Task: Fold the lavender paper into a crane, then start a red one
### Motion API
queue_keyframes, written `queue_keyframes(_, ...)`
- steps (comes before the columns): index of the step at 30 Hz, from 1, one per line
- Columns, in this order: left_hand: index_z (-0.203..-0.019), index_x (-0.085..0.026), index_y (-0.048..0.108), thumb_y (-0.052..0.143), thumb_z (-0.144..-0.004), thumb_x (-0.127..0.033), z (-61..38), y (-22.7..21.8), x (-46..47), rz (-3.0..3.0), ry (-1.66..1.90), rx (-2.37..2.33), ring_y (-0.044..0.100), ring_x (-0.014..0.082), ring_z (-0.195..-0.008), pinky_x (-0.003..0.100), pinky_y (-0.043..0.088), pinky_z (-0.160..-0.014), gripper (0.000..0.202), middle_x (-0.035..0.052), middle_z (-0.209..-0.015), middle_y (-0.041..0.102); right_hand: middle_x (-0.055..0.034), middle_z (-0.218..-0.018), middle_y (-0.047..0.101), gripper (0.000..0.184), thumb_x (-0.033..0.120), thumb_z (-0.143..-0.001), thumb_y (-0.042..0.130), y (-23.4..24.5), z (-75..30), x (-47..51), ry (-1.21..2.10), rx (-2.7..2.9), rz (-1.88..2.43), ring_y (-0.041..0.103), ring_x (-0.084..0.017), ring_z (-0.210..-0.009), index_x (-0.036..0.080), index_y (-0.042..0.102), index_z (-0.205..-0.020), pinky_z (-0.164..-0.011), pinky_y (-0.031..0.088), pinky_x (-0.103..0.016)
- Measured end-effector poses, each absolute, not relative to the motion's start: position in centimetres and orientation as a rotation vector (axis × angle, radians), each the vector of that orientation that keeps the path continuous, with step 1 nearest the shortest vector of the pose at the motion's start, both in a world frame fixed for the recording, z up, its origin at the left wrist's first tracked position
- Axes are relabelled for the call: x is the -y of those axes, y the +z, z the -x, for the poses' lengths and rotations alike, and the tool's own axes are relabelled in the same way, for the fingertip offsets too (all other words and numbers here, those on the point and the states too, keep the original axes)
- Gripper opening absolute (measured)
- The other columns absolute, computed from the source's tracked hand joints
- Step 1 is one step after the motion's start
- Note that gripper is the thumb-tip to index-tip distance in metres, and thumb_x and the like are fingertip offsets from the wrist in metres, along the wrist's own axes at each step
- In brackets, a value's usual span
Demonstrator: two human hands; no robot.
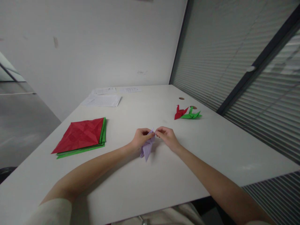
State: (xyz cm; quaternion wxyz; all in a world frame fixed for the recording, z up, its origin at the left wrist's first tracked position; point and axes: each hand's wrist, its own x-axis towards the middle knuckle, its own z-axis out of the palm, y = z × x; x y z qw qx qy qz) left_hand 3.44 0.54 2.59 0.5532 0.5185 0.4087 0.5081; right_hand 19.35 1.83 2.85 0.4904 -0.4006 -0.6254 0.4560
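Observation:
A folded lilac paper piece (147,148) is held just above the white table (131,181) in front of me. My left hand (140,138) pinches its upper left part with closed fingers. My right hand (167,137) pinches the top tip from the right side, fingers pressed together. The pointed lower end of the lilac piece hangs down toward the table between my wrists.
A stack of creased square sheets, red (81,134) on top of green (103,134), lies at the left. A folded red paper figure (179,113) and a green one (192,115) sit at the right. White printed papers (104,100) lie at the far edge.

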Motion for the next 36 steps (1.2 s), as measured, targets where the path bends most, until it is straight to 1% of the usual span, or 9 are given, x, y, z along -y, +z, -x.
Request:
queue_keyframes(9, -0.075, -0.012, 0.073, 0.081, -0.058, -0.048, -3.6, 2.8, -0.3, -1.23, 1.211, -0.933, 0.052, 0.0115, -0.058, 0.025, 0.036, -0.056, 0.041, 0.0054, -0.067, 0.065, 0.0007, -0.062, 0.059, 0.022, 0.039, -0.067, 0.07, 3.1, -19.5, -1.8, 1.089, 1.494, 0.947, 0.051, -0.013, -0.06, 0.018, 0.063, -0.068, -0.059, 0.041, -0.027)
queue_keyframes(11, -0.076, -0.011, 0.073, 0.08, -0.058, -0.05, -3.6, 2.8, -0.2, -1.227, 1.189, -0.942, 0.049, 0.0105, -0.056, 0.024, 0.034, -0.054, 0.044, 0.0045, -0.065, 0.063, 0.0009, -0.062, 0.058, 0.022, 0.038, -0.066, 0.07, 3.3, -19.5, -1.9, 1.091, 1.455, 0.954, 0.05, -0.012, -0.059, 0.018, 0.063, -0.069, -0.059, 0.041, -0.027)
queue_keyframes(15, -0.066, -0.009, 0.07, 0.077, -0.058, -0.056, -3.7, 2.9, -0.2, -1.24, 1.146, -0.956, 0.041, 0.0081, -0.051, 0.023, 0.026, -0.05, 0.049, 0.0007, -0.055, 0.054, 0.0015, -0.06, 0.056, 0.019, 0.036, -0.067, 0.067, 3.4, -19.5, -1.9, 1.098, 1.376, 0.987, 0.05, -0.012, -0.058, 0.018, 0.061, -0.068, -0.056, 0.04, -0.026)
queue_keyframes(17, -0.066, -0.009, 0.07, 0.077, -0.057, -0.058, -3.7, 3.0, -0.1, -1.236, 1.121, -0.935, 0.041, 0.0079, -0.05, 0.023, 0.026, -0.05, 0.05, 0.0002, -0.054, 0.052, 0.0014, -0.064, 0.058, 0.017, 0.034, -0.068, 0.065, 3.4, -19.5, -1.9, 1.111, 1.356, 0.967, 0.052, -0.012, -0.06, 0.019, 0.063, -0.077, -0.056, 0.041, -0.025)
queue_keyframes(19, -0.069, -0.009, 0.07, 0.077, -0.057, -0.057, -3.7, 3.2, 0.0, -1.232, 1.081, -0.9, 0.042, 0.0083, -0.051, 0.024, 0.026, -0.051, 0.051, 0.0007, -0.055, 0.053, 0.0009, -0.072, 0.06, 0.022, 0.03, -0.069, 0.063, 3.5, -19.7, -1.9, 1.11, 1.375, 0.921, 0.055, -0.013, -0.065, 0.02, 0.065, -0.089, -0.056, 0.042, -0.025)
queue_keyframes(21, -0.072, -0.009, 0.07, 0.077, -0.058, -0.057, -3.5, 3.2, 0.1, -1.235, 1.028, -0.873, 0.043, 0.0087, -0.051, 0.024, 0.027, -0.051, 0.051, 0.0014, -0.057, 0.054, -0.0001, -0.076, 0.062, 0.025, 0.027, -0.071, 0.062, 3.8, -20.0, -2.0, 1.098, 1.457, 0.873, 0.057, -0.013, -0.069, 0.021, 0.066, -0.094, -0.059, 0.043, -0.025)
queue_keyframes(27, -0.068, -0.009, 0.066, 0.075, -0.064, -0.051, -3.1, 3.0, 0.0, -1.303, 0.9, -0.817, 0.042, 0.0074, -0.049, 0.023, 0.025, -0.049, 0.044, -0.0002, -0.055, 0.052, -0.003, -0.074, 0.067, 0.014, 0.029, -0.077, 0.06, 4.7, -21.2, -2.3, 1.056, 1.707, 0.804, 0.061, -0.015, -0.071, 0.019, 0.069, -0.081, -0.067, 0.048, -0.029)
queue_keyframes(33, -0.086, -0.013, 0.063, 0.08, -0.062, -0.044, -3.1, 2.6, -0.5, -1.325, 1.066, -0.763, 0.052, 0.0085, -0.059, 0.021, 0.036, -0.056, 0.043, -0.0004, -0.068, 0.06, -0.0049, -0.084, 0.067, 0.015, 0.031, -0.08, 0.063, 4.8, -22.0, -2.6, 0.932, 1.924, 0.77, 0.062, -0.017, -0.08, 0.018, 0.07, -0.084, -0.072, 0.049, -0.03)
queue_keyframes(36, -0.086, -0.014, 0.059, 0.08, -0.064, -0.041, -3.1, 2.3, -0.7, -1.357, 1.142, -0.788, 0.053, 0.008, -0.059, 0.021, 0.038, -0.057, 0.04, -0.0007, -0.07, 0.061, -0.0049, -0.085, 0.067, 0.013, 0.029, -0.079, 0.065, 4.7, -22.2, -2.7, 0.897, 1.947, 0.777, 0.062, -0.016, -0.079, 0.019, 0.07, -0.084, -0.073, 0.049, -0.03)
